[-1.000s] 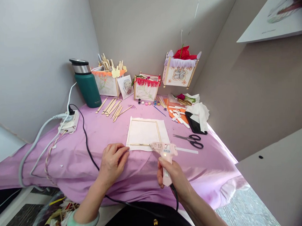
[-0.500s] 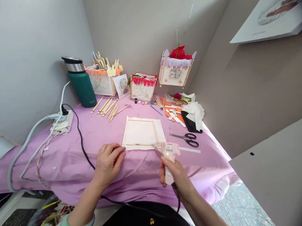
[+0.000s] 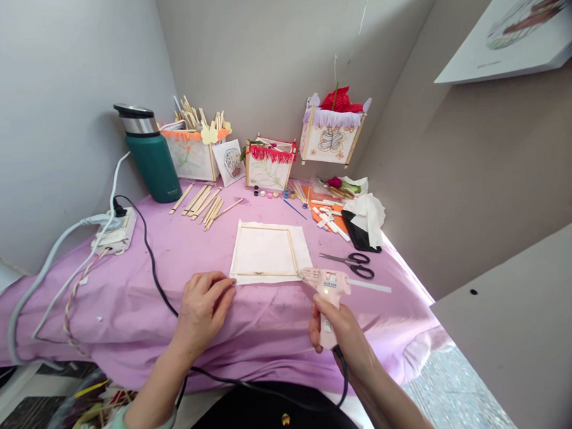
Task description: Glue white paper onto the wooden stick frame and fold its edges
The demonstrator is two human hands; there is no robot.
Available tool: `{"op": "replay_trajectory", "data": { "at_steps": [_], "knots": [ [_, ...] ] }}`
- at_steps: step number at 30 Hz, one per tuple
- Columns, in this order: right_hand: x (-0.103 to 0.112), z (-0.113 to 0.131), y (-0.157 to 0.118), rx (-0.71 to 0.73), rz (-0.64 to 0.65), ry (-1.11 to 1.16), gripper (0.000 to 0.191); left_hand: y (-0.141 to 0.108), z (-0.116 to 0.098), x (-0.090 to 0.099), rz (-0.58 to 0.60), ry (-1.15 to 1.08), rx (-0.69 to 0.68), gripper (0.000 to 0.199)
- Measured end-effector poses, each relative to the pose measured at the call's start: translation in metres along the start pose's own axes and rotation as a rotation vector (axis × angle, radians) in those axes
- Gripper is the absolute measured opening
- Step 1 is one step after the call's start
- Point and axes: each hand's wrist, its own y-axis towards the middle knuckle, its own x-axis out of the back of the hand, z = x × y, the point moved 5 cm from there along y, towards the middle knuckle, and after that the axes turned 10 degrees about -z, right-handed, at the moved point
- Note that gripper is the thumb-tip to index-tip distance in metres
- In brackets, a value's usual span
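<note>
A pink glue gun (image 3: pixel 328 288) is gripped in my right hand (image 3: pixel 341 326), a finger wrapped round its handle. Its nozzle points left, at the lower right corner of a square frame of thin wooden sticks (image 3: pixel 291 251). That frame lies on a white sheet (image 3: pixel 263 250) on the table. A white glue stick (image 3: pixel 372 286) sticks out of the gun's back. My left hand (image 3: pixel 202 310) has its fingers curled, with the fingertips at the sheet's lower left corner. Whether they pinch or only press that corner is partly hidden.
Black-handled scissors (image 3: pixel 357 265) lie right of the sheet. Loose sticks (image 3: pixel 202 200), a green bottle (image 3: pixel 154 166) and decorated paper boxes (image 3: pixel 271 168) stand behind. The gun's black cord (image 3: pixel 260 390) runs along the table front; a power strip (image 3: pixel 118 231) sits left.
My right hand has moved the glue gun slightly right, its nozzle shifting from the bottom stick to the frame's right corner. My left hand stays at the sheet's left corner.
</note>
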Motion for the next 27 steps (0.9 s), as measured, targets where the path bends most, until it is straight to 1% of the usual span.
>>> {"op": "replay_trajectory", "data": {
  "at_steps": [9, 15, 19, 21, 23, 25, 26, 27],
  "knots": [
    [0.004, -0.002, -0.001, 0.007, -0.011, -0.032, 0.04, 0.001, -0.001, 0.001, -0.001, 0.005, -0.01, 0.017],
    [0.005, -0.003, -0.003, 0.011, 0.005, -0.093, 0.048, 0.0, -0.001, 0.0, -0.001, 0.004, -0.008, 0.017],
    [0.004, -0.002, -0.012, -0.009, 0.019, -0.063, 0.041, 0.0, 0.002, -0.001, 0.006, -0.013, 0.003, 0.017],
    [0.005, 0.0, -0.017, 0.011, 0.013, -0.043, 0.039, 0.002, 0.0, 0.003, -0.014, -0.05, 0.031, 0.018],
    [0.005, 0.005, -0.019, 0.081, -0.007, -0.037, 0.042, 0.008, -0.009, 0.013, -0.08, -0.092, 0.095, 0.018],
    [0.001, 0.013, -0.019, 0.208, -0.029, -0.017, 0.045, 0.015, -0.028, 0.026, -0.122, -0.166, 0.184, 0.017],
    [-0.004, 0.017, -0.017, 0.274, -0.03, -0.003, 0.046, 0.019, -0.04, 0.029, -0.089, -0.241, 0.231, 0.016],
    [-0.011, 0.021, -0.014, 0.323, -0.019, 0.014, 0.045, 0.023, -0.056, 0.029, -0.003, -0.361, 0.262, 0.016]
  ]
}}
